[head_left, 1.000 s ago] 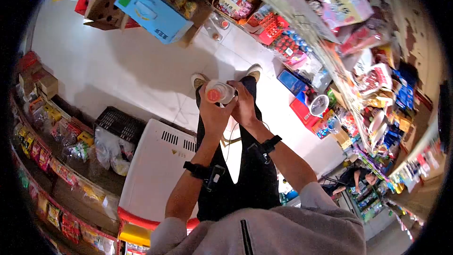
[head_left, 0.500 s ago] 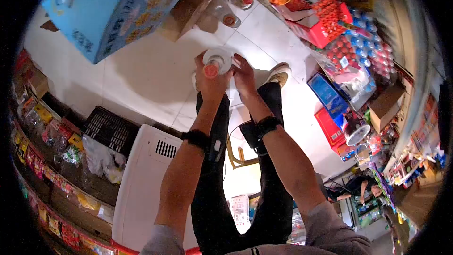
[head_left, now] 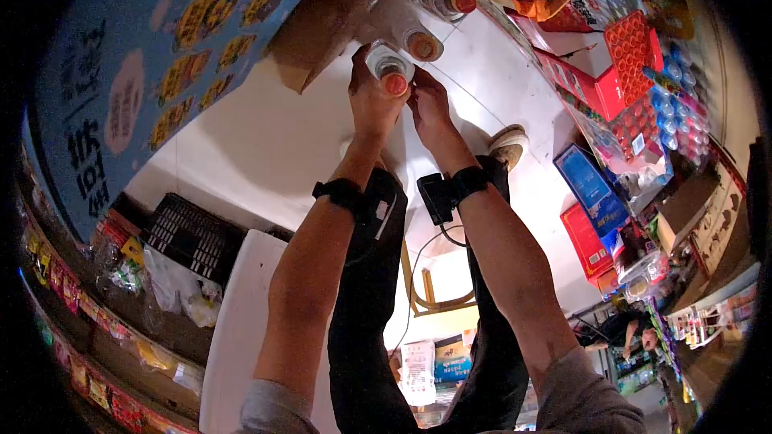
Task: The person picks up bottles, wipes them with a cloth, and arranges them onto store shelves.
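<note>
Notably, the red-capped bottle [head_left: 389,63] is now brought just beside the floor bottles [head_left: 423,45], so little separation is left. It is enclosed by the curled fingers of the left hand [head_left: 372,111]; whether it is also gripped by the partly curled right hand [head_left: 432,106] cannot be determined.

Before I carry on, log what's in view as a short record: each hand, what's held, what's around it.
left hand: wrapped around the clear bottle
right hand: fingers at the bottle's side; firm grip unclear
held bottle: red cap on, cap end toward camera
just beyond: nearer capped bottle, farther red-capped bottle
left side: large blue carton, black basket
right side: blue box, red box
underfoot: pale tiled floor
</note>
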`<move>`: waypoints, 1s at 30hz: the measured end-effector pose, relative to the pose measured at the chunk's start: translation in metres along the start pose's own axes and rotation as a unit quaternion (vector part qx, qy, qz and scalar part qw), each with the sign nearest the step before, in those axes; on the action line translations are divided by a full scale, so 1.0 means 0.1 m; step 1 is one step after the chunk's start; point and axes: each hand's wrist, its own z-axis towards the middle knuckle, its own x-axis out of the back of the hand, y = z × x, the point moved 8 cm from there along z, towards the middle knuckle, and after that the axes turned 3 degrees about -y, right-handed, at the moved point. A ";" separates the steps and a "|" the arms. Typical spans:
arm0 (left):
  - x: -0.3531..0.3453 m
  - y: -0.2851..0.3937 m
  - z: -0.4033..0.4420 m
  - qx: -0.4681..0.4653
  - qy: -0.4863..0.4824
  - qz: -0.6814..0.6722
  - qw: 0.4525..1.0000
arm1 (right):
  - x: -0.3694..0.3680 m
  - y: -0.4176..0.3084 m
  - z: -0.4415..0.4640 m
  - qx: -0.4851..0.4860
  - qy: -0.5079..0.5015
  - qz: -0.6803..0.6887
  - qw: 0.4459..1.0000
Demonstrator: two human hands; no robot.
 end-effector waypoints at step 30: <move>-0.18 -0.45 0.04 0.050 -0.013 -0.132 0.990 | 0.17 0.12 0.03 -0.045 -0.006 -0.039 0.998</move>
